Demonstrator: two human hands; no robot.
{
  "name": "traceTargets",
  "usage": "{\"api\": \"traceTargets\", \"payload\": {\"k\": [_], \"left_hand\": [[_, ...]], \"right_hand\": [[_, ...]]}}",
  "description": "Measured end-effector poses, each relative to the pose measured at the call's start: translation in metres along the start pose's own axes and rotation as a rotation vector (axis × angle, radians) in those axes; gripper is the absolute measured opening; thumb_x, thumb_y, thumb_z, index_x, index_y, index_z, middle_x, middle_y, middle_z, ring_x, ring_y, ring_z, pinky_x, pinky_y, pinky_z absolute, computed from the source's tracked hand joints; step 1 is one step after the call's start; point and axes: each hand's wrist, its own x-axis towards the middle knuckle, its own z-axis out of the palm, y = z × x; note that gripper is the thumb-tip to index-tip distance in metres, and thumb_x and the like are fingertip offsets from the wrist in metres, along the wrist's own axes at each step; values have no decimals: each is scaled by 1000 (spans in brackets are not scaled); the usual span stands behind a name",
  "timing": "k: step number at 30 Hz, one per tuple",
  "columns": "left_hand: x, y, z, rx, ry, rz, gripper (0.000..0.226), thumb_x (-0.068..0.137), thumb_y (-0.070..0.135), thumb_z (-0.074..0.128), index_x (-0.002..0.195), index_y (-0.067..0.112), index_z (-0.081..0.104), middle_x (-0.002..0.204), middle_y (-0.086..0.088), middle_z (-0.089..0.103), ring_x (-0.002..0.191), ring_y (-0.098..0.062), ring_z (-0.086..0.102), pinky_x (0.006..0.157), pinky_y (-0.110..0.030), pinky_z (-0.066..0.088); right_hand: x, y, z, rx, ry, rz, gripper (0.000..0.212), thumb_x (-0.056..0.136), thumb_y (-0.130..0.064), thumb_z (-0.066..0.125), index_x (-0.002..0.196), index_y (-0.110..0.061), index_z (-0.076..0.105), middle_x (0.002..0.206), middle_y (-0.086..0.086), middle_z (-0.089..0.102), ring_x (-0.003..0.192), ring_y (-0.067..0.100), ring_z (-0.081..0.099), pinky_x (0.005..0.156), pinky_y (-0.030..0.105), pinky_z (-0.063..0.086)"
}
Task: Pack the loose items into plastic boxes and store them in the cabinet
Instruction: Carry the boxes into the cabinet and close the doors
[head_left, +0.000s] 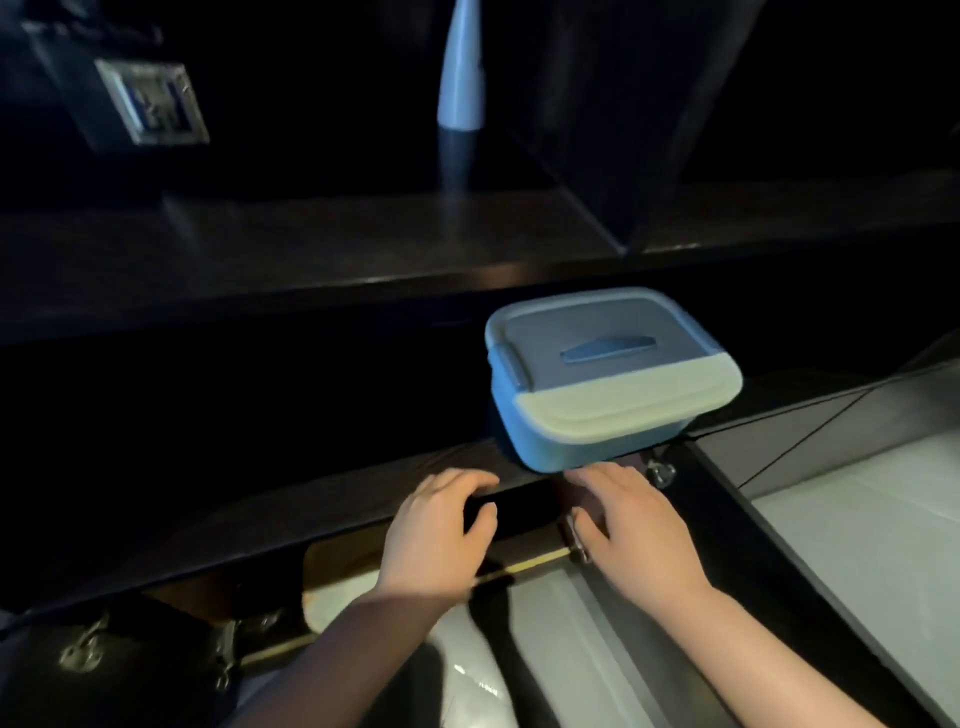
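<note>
Looking down from a head-worn camera into a dark wooden cabinet (311, 291), the view shows a blue plastic box (597, 384) sitting on a lower shelf, right of centre, with its near end jutting out past the shelf's front edge (291, 499). A grey-blue lid (587, 332) covers the box, with a recessed handle shape at its middle and a latch tab on the left side; the near end of the lid is a pale cream band. No brand, label or writing can be read on the box or anywhere else in view.

Two bare hands reach in from below. Left hand (436, 530) hovers just below and left of the box, fingers loosely curled and spread, holding nothing. Right hand (639, 525) lies just under the box's near end, fingers relaxed and slightly bent, fingertips close to the box bottom; whether they touch it cannot be told. Neither hand grips anything.

On the upper shelf behind stands a tall, narrow pale blue bottle-like object (460, 73), its reflection showing on the glossy shelf surface. At upper left sits a small silver-framed item (150, 101), too blurred to read. Metal hinges (660, 473) show by the open cabinet door (810, 457) at right, and a pale floor (883, 545) lies beyond it.
</note>
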Motion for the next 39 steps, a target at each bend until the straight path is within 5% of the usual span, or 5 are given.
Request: {"api": "traceTargets", "payload": {"k": [11, 18, 28, 33, 39], "left_hand": [[100, 58, 46, -8, 221, -179, 36, 89, 37, 58, 122, 26, 53, 94, 3, 49, 102, -19, 43, 96, -31, 38], [145, 56, 74, -73, 328, -253, 71, 69, 45, 67, 132, 17, 52, 145, -2, 41, 136, -20, 32, 112, -26, 23], [145, 49, 77, -244, 426, -432, 80, 57, 46, 81, 129, 31, 49, 127, -4, 53, 111, -17, 57, 94, -31, 49], [148, 57, 78, -504, 449, -444, 65, 68, -1, 80, 122, 21, 52, 113, -9, 63, 90, -11, 64, 69, -11, 53], [128, 66, 77, -458, 458, -499, 68, 68, 15, 84, 126, 29, 51, 98, 8, 64, 90, -11, 64, 82, -34, 54]], "right_hand": [[90, 150, -36, 294, 239, 95, 45, 87, -13, 64, 130, -20, 55, 123, -8, 56, 119, 16, 47, 96, 25, 32], [163, 219, -46, 315, -30, 137, 66, 83, -43, 62, 143, -24, 41, 90, 2, 69, 91, 24, 65, 85, 38, 49], [187, 242, -30, 901, -45, 437, 85, 72, -26, 82, 145, -25, 38, 134, -1, 52, 123, 20, 51, 109, 40, 39], [193, 235, -42, 1112, -77, 529, 80, 67, 5, 80, 137, -12, 47, 123, 19, 60, 105, 31, 61, 90, 38, 51], [163, 238, -60, 1195, -146, 513, 87, 75, 13, 71, 147, -7, 27, 104, 14, 58, 75, 18, 59, 47, 9, 49]]}}
